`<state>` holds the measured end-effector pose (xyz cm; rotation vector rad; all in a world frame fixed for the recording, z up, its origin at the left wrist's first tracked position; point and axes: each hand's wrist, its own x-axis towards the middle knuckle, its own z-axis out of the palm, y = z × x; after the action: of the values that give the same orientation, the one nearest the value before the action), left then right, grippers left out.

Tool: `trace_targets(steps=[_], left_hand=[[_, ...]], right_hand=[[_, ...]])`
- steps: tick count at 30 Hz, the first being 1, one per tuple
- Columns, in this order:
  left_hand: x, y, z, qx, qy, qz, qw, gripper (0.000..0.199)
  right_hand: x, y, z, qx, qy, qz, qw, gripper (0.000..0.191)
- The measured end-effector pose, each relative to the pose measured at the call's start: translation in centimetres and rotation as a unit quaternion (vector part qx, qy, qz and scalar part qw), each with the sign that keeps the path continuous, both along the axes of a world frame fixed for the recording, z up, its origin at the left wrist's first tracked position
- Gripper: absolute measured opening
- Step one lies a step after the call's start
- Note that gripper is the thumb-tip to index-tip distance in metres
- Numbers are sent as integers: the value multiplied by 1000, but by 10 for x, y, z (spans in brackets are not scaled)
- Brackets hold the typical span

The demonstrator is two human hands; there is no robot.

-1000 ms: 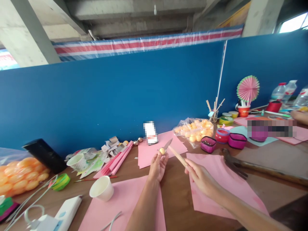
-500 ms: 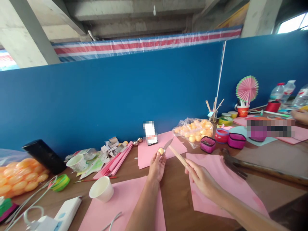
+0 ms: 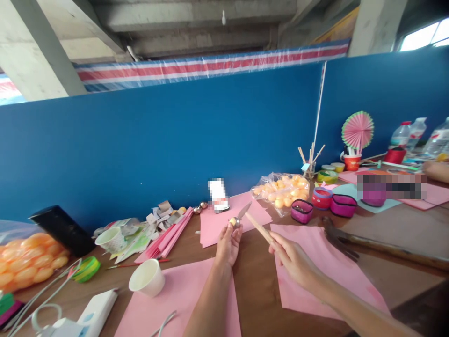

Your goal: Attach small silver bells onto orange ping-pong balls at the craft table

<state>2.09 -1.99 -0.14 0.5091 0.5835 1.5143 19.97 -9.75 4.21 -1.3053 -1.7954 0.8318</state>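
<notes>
My left hand (image 3: 228, 243) is closed around a small round ball (image 3: 233, 222), pale yellow on one side and shiny metallic on the other. A thin, pointed grey shape like a blade (image 3: 244, 210) shows just beyond it; I cannot tell whether it is joined to the ball. My right hand (image 3: 289, 257) grips a pale wooden stick (image 3: 258, 227), which slants up and left toward the ball. The stick's tip looks apart from the ball. Both hands are above the brown table, between a flat pink sheet (image 3: 168, 299) and a creased pink sheet (image 3: 315, 276).
A phone (image 3: 218, 199) leans on the blue partition (image 3: 175, 140). Bagged orange balls (image 3: 287, 187), purple containers (image 3: 301, 213) and a hammer (image 3: 386, 245) lie rightward. A white cup (image 3: 147, 278), power strip (image 3: 98, 311) and folded pink strips (image 3: 171, 236) are leftward. Another person's arm (image 3: 437, 171) shows far right.
The ball in my left hand has turned a little, with more of its metallic side showing. My right hand and the stick hold nearly the same position. The whole view has shifted slightly.
</notes>
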Motion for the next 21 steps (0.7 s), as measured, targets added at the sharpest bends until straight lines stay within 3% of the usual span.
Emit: trace_targets(steps=[12, 16, 21], left_hand=[[-2, 1, -2, -2, 14, -27, 1000, 18], [-1, 2, -3, -10, 5, -7, 1000, 17], [-1, 1, -1, -7, -1, -8, 1000, 13]], right_hand=[[-1, 0, 1, 11, -31, 14, 999, 29], [-2, -2, 1, 9, -17, 6, 1000, 31], [1, 3, -2, 48, -69, 14, 996, 32]])
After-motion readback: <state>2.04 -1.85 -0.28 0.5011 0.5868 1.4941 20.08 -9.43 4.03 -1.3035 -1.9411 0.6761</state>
